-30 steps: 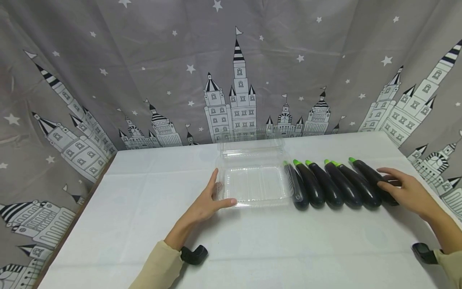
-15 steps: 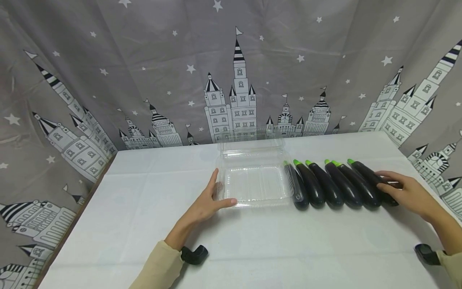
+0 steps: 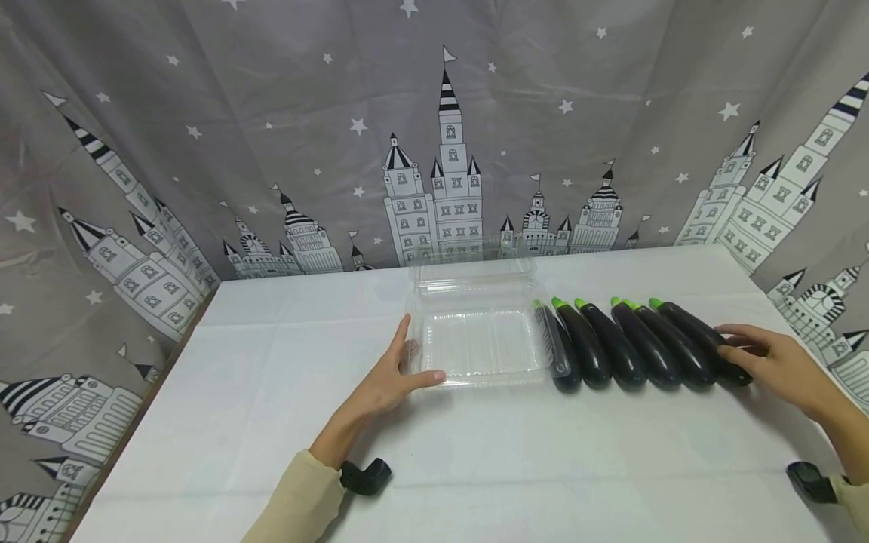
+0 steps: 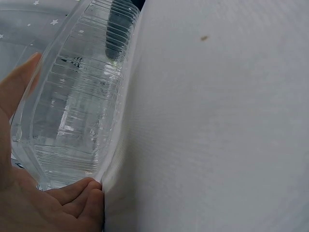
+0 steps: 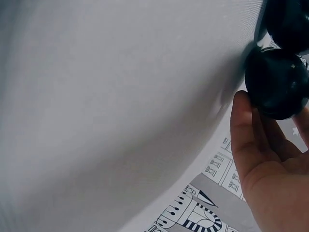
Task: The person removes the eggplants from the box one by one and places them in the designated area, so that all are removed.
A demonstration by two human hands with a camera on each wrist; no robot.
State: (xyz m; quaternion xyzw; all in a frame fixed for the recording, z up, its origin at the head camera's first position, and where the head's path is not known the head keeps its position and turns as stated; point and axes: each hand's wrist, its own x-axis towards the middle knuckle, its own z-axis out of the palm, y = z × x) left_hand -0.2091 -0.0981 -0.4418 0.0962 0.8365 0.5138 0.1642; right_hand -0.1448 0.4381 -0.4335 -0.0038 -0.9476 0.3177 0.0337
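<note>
An open clear plastic clamshell container stands at mid-table, its lid raised at the back. My left hand holds its near left corner, thumb along the front and fingers at the left side. In the left wrist view, the curled fingers press low against the container wall. To the right lie several dark eggplants with green stem ends pointing away. My right hand grips the rightmost eggplant near its thick end, thumb and fingers on opposite sides. The right wrist view shows that rounded end between the fingers.
The leftmost eggplant lies right against the container's right side, partly seen through the plastic. White cloth covers the table. A grey curtain with castles and stars hangs behind it and at both sides.
The rightmost eggplant's stem end has shifted slightly left toward its neighbour. My right hand has adjusted a little along its thick end. The left hand and container stay in place.
</note>
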